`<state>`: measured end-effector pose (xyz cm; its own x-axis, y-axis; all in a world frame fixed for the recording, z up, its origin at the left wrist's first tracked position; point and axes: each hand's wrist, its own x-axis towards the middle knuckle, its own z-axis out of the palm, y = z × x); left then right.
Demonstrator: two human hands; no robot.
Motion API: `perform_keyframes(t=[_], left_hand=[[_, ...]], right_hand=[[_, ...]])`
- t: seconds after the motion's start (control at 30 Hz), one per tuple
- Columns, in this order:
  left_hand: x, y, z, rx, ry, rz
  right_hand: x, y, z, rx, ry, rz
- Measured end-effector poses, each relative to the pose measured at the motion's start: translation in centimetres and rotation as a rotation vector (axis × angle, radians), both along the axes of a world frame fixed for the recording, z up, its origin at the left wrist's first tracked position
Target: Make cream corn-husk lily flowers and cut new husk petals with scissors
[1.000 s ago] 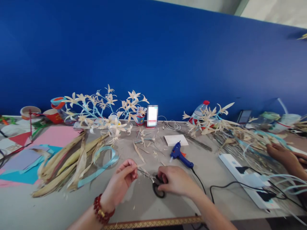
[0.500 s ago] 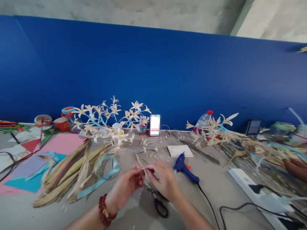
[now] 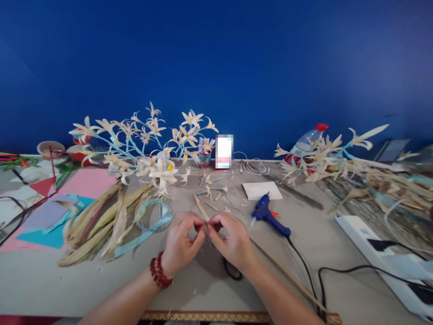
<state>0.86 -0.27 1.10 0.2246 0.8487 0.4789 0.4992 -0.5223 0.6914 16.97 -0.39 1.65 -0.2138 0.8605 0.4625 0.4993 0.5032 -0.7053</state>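
My left hand [image 3: 182, 243] and my right hand [image 3: 230, 241] meet fingertip to fingertip above the grey table [image 3: 40, 284]. Both pinch a small pale strip of dried husk [image 3: 206, 225] between them. A red bead bracelet [image 3: 158, 273] sits on my left wrist. Black scissors [image 3: 233, 271] lie on the table under my right hand, mostly hidden. A blue glue gun [image 3: 269, 216] rests just right of my right hand. A thin wooden stick [image 3: 287, 277] runs along my right forearm.
Dried husks [image 3: 98, 230] and a light blue ribbon [image 3: 152, 221] lie left. Pale husk flowers on blue stems [image 3: 145, 140] stand behind, more flowers [image 3: 331, 153] at right. Coloured paper [image 3: 50, 216] far left. A white power strip [image 3: 379, 248] with black cables sits right. White card [image 3: 262, 189].
My right hand let go of the scissors and came up to meet my left hand on the husk strip. Another person's hand at the right edge has left the view.
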Motion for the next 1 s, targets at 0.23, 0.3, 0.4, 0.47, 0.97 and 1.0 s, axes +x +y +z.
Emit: perform_keyframes(t=[0.23,0.3,0.4,0.47,0.97,1.0], left_hand=[[-1.6,1.1,-0.4,0.001,0.007,0.189],[-2.0,1.2,-0.2,-0.021,-0.019,0.211],[-1.5,0.8,0.4,-0.07,-0.021,0.003],[-0.9,0.4,0.7,-0.078,-0.004,-0.068],[-1.4,0.8,0.4,-0.085,-0.056,-0.087],[-1.1,0.7,0.5,-0.079,-0.047,-0.11]], right_hand=[[0.2,-0.2,-0.1,0.042,0.107,-0.113],[0.3,-0.2,0.0,0.02,0.153,-0.141],[0.1,0.0,0.0,-0.054,0.164,-0.087],[-0.2,0.0,0.0,-0.076,0.16,-0.052],[-0.1,-0.2,-0.1,-0.055,0.187,-0.064],[-0.3,-0.2,-0.2,-0.069,0.185,-0.05]])
